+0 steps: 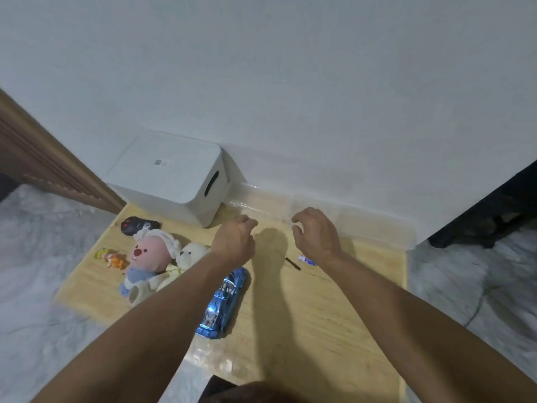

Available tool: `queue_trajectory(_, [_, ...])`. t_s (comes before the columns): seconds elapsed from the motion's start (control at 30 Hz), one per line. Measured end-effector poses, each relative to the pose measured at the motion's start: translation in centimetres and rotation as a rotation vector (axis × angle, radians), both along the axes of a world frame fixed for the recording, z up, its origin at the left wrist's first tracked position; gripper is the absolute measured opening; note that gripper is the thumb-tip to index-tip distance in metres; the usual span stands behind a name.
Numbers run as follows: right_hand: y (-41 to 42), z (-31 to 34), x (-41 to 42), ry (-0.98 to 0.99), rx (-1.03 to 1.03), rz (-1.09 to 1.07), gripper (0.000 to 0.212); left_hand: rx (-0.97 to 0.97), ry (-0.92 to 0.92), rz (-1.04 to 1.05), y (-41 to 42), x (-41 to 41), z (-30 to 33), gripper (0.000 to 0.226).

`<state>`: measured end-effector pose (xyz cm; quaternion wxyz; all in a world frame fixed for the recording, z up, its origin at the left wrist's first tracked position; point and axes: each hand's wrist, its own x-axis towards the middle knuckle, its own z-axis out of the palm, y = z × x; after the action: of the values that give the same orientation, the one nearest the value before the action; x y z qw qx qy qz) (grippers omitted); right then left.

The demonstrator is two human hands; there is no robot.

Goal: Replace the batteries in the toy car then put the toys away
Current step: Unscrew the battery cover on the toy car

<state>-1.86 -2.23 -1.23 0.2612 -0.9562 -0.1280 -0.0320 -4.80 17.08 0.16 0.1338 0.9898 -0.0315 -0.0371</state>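
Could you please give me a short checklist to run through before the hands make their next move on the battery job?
1. Shiny blue toy car within reach on the wooden mat: ok, it lies below the left hand.
2. Both hands free: cannot tell; the left hand and right hand are curled near the clear plastic container, contact unclear.
3. Thin dark screwdriver-like tool at hand: ok, beside the right wrist.
4. Fresh batteries visible: cannot tell; the small blue-and-white item is too small to identify.
5. White lidded storage box opened for toys: not ok, lid on.
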Motion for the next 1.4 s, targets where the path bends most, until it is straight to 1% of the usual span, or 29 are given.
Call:
queue_trajectory(0.03, [0.7,0.1,-0.3,0.032,-0.009,0.028,0.022,0.036,0.049,0.070,0.7,-0.7,0.3,0.038])
queue_trajectory(0.1, [2.0,-0.1,-0.9,0.160,-0.095,0.063,0.025,0.132,0.189,0.166,1.9,-2.1,0.7,0.034])
queue_trajectory(0.17, [3.0,-0.3,-1.6,0.294,-0.243,0.074,0.027,0.222,0.317,0.218,2.7,-3.5,0.6,0.039])
queue_trajectory(0.23, [3.5,-0.6,-2.4,0.348,-0.394,0.098,0.025,0.280,0.398,0.230,3.2,-4.9,0.2,0.046])
queue_trajectory(0.3, [3.6,-1.0,-3.0,0.347,-0.477,0.119,0.025,0.270,0.420,0.227,3.3,-6.0,-0.4,0.053])
queue_trajectory(0.37, [3.4,-1.8,-3.4,0.334,-0.501,0.139,0.025,0.220,0.450,0.265,2.9,-6.9,-0.7,0.063])
queue_trajectory(0.4, [3.3,-2.1,-3.6,0.331,-0.505,0.146,0.025,0.235,0.459,0.279,2.6,-7.3,-0.9,0.065])
queue_trajectory(0.5, [3.3,-2.7,-4.0,0.321,-0.517,0.153,0.027,0.386,0.429,0.254,1.5,-7.9,-1.1,0.063])
queue_trajectory(0.57, [3.5,-2.6,-4.4,0.330,-0.524,0.134,0.027,0.451,0.396,0.226,1.2,-8.2,-1.1,0.067])
queue_trajectory(0.63, [3.7,-2.4,-4.9,0.362,-0.509,0.099,0.026,0.457,0.372,0.215,1.1,-8.3,-1.2,0.069])
queue_trajectory(0.7, [4.0,-2.4,-5.3,0.408,-0.455,0.059,0.023,0.420,0.378,0.220,1.3,-8.4,-1.6,0.073])
queue_trajectory(0.77, [4.4,-2.3,-5.6,0.437,-0.360,0.014,0.022,0.392,0.381,0.217,1.6,-8.4,-2.2,0.077])
queue_trajectory(0.83, [4.6,-2.1,-5.9,0.454,-0.241,-0.032,0.020,0.416,0.366,0.203,1.7,-8.5,-2.5,0.078])
queue_trajectory(0.9, [4.7,-1.8,-6.3,0.460,-0.137,-0.075,0.016,0.431,0.345,0.195,1.7,-8.6,-2.9,0.073])
queue_trajectory(1.0, [4.7,-1.2,-6.8,0.463,0.006,-0.160,0.014,0.388,0.350,0.155,1.5,-8.3,-3.5,0.061])
queue_trajectory(1.07, [4.5,-0.4,-7.2,0.479,0.098,-0.221,0.015,0.293,0.366,0.127,1.1,-7.8,-3.1,0.055])
queue_trajectory(1.1, [4.3,0.1,-7.4,0.476,0.137,-0.254,0.015,0.215,0.373,0.139,1.0,-7.5,-2.7,0.054])
queue_trajectory(1.17, [4.1,1.0,-7.4,0.448,0.232,-0.352,0.017,-0.001,0.381,0.174,1.0,-6.6,-1.6,0.059])
queue_trajectory(1.23, [3.8,2.1,-7.2,0.427,0.371,-0.478,0.019,-0.283,0.411,0.225,1.6,-5.1,-0.5,0.063])
queue_trajectory(1.3, [3.5,3.5,-7.1,0.436,0.580,-0.581,0.019,-0.638,0.487,0.312,2.3,-3.8,0.8,0.063])
queue_trajectory(1.33, [3.4,4.3,-7.2,0.438,0.684,-0.626,0.018,-0.818,0.535,0.361,2.6,-3.3,1.5,0.056])
queue_trajectory(1.4, [3.2,6.0,-7.4,0.425,0.842,-0.691,0.018,-1.102,0.640,0.414,3.3,-2.7,2.9,0.033])
